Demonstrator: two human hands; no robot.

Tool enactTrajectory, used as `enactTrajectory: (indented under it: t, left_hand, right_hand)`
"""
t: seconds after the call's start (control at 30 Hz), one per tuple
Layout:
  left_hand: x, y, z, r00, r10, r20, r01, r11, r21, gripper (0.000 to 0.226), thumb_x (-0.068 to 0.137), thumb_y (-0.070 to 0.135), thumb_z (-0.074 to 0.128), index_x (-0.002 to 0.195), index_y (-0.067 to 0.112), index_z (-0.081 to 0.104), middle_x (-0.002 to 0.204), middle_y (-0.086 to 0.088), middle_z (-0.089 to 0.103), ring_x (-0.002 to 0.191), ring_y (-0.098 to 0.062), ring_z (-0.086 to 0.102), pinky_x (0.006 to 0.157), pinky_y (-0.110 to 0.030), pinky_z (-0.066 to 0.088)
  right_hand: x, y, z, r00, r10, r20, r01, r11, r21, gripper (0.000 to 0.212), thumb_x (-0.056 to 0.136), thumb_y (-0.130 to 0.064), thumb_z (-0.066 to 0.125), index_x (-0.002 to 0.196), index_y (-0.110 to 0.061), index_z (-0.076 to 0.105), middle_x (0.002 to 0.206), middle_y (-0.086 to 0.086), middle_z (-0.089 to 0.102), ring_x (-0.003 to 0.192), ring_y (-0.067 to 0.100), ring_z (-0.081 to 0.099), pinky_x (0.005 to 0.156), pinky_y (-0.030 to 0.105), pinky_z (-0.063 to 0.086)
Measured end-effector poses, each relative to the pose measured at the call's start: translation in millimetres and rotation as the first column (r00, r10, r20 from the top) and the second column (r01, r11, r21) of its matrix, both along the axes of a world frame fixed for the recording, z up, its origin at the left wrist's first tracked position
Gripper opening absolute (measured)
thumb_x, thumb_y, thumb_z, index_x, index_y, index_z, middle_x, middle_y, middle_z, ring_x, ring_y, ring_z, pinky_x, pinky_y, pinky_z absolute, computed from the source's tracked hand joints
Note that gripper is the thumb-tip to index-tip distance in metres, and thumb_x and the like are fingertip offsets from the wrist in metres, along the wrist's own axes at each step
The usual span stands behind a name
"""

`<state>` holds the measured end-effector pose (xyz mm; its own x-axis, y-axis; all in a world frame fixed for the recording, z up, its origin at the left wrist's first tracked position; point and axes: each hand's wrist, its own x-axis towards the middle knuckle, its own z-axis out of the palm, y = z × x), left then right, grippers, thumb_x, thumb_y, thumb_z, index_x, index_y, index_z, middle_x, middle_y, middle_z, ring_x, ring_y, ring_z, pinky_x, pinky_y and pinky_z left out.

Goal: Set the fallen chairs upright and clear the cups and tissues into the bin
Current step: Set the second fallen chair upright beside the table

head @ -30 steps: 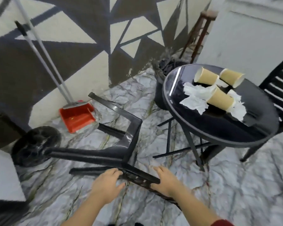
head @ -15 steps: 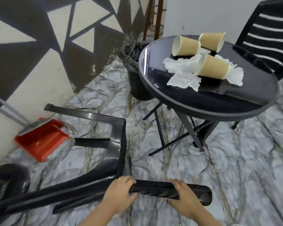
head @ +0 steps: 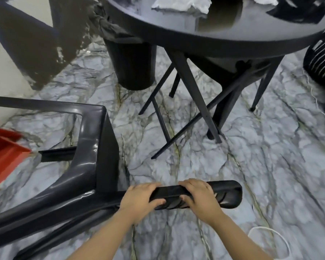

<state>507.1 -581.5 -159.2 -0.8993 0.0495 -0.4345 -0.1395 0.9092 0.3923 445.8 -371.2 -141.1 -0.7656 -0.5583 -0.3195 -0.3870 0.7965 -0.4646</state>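
A black plastic chair [head: 94, 156] lies tipped on the marble floor at the lower left, its legs pointing left. My left hand [head: 141, 198] and my right hand [head: 199, 197] both grip the top rail of its backrest, side by side. Above, the round black table [head: 223, 44] carries crumpled white tissues [head: 182, 3] at the frame's top edge; the cups are out of view. A black bin [head: 131, 66] with a bag liner stands behind the table, against the wall.
A red dustpan [head: 2, 152] sits at the left edge by the wall. The table's crossed metal legs [head: 191, 109] stand close ahead. Another black slatted chair [head: 321, 62] shows at the right edge. A white cord [head: 270, 239] loops on the floor at the lower right.
The chair's backrest has risen towards me in both hands, and my hands have drawn closer together on the rail. The view has dropped, cutting the cups out of frame.
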Motion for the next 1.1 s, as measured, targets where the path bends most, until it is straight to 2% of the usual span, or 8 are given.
enactTrajectory:
  t: [0.13, 0.4, 0.53, 0.6, 0.77, 0.83, 0.93, 1.1]
  left_hand:
    - [0.6, 0.6, -1.4, 0.995, 0.091, -0.045, -0.084, 0.987, 0.14, 0.068, 0.063, 0.077, 0.033, 0.125, 0.05, 0.04, 0.119, 0.02, 0.06, 0.107, -0.006, 0.054, 0.092, -0.032, 0.041]
    - [18.7, 12.0, 56.9, 0.977, 0.155, -0.148, -0.105, 0.948, 0.3, 0.039, 0.064, 0.078, 0.044, 0.102, 0.078, 0.034, 0.107, 0.031, 0.061, 0.105, 0.003, 0.054, 0.092, -0.033, 0.044]
    - [26.0, 21.6, 113.5, 0.958, 0.21, -0.193, -0.127, 0.919, 0.372, 0.041, 0.068, 0.068, 0.052, 0.109, 0.067, 0.045, 0.109, 0.045, 0.051, 0.098, 0.01, 0.055, 0.088, -0.026, 0.046]
    - [32.3, 24.9, 139.4, 0.947, 0.25, -0.203, -0.139, 0.886, 0.443, 0.047, 0.067, 0.072, 0.054, 0.111, 0.056, 0.053, 0.11, 0.038, 0.056, 0.096, 0.009, 0.058, 0.085, -0.025, 0.048]
    - [50.9, 32.8, 191.1, 0.913, 0.34, -0.224, -0.183, 0.834, 0.52, 0.044, 0.063, 0.068, 0.063, 0.104, 0.051, 0.063, 0.106, 0.034, 0.063, 0.095, 0.005, 0.063, 0.085, -0.019, 0.048]
    - [59.1, 37.1, 209.8, 0.895, 0.374, -0.241, -0.201, 0.823, 0.531, 0.037, 0.062, 0.054, 0.067, 0.099, 0.053, 0.064, 0.103, 0.035, 0.064, 0.094, 0.007, 0.063, 0.083, -0.011, 0.046]
    - [73.8, 39.4, 234.5, 0.879, 0.417, -0.23, -0.238, 0.803, 0.546, 0.035, 0.059, 0.053, 0.069, 0.093, 0.054, 0.066, 0.1, 0.035, 0.065, 0.092, 0.009, 0.062, 0.082, -0.003, 0.042]
    - [104.4, 31.5, 273.3, 0.882, 0.413, -0.225, -0.248, 0.815, 0.524, 0.038, 0.062, 0.053, 0.069, 0.099, 0.044, 0.067, 0.101, 0.023, 0.067, 0.094, 0.002, 0.064, 0.082, -0.005, 0.042]
  right_hand:
    - [-5.6, -1.7, 4.1, 0.998, -0.035, 0.052, 0.037, 0.999, -0.036, 0.04, 0.09, -0.036, 0.052, 0.13, -0.03, 0.048, 0.131, -0.011, 0.052, 0.126, 0.013, 0.036, 0.104, 0.031, 0.019]
    - [-1.5, 15.4, 79.8, 0.999, -0.037, 0.016, 0.038, 0.997, -0.066, 0.037, 0.089, -0.044, 0.051, 0.125, -0.035, 0.053, 0.128, -0.017, 0.055, 0.122, 0.008, 0.039, 0.092, 0.026, 0.019]
    - [-8.7, 51.4, 140.1, 0.961, -0.234, -0.149, 0.237, 0.972, 0.004, 0.033, 0.088, -0.051, 0.048, 0.116, -0.037, 0.059, 0.126, -0.019, 0.057, 0.126, 0.009, 0.038, 0.105, 0.035, 0.014]
    - [-11.9, 73.0, 165.7, 0.897, -0.388, -0.213, 0.395, 0.919, -0.008, 0.037, 0.084, -0.056, 0.052, 0.115, -0.038, 0.059, 0.131, -0.018, 0.054, 0.129, 0.01, 0.036, 0.109, 0.041, 0.013]
    - [-7.3, 97.4, 227.0, 0.788, -0.592, -0.169, 0.568, 0.805, -0.174, 0.06, 0.071, -0.056, 0.068, 0.125, -0.041, 0.047, 0.141, -0.017, 0.036, 0.136, 0.014, 0.027, 0.111, 0.048, 0.021]
    - [-2.8, 106.0, 249.0, 0.747, -0.664, -0.024, 0.633, 0.721, -0.282, 0.046, 0.065, -0.055, 0.072, 0.105, -0.04, 0.057, 0.124, -0.02, 0.055, 0.122, 0.011, 0.046, 0.098, 0.034, 0.043]
    - [6.6, 113.1, 280.4, 0.742, -0.631, 0.226, 0.664, 0.646, -0.377, 0.022, 0.065, -0.041, 0.079, 0.079, -0.031, 0.065, 0.083, -0.02, 0.067, 0.086, -0.001, 0.058, 0.062, 0.006, 0.043]
    - [31.3, 96.5, 329.6, 0.781, -0.568, 0.26, 0.621, 0.66, -0.423, 0.024, 0.063, -0.024, 0.084, 0.08, -0.03, 0.068, 0.083, -0.008, 0.068, 0.08, -0.003, 0.059, 0.064, 0.007, 0.045]
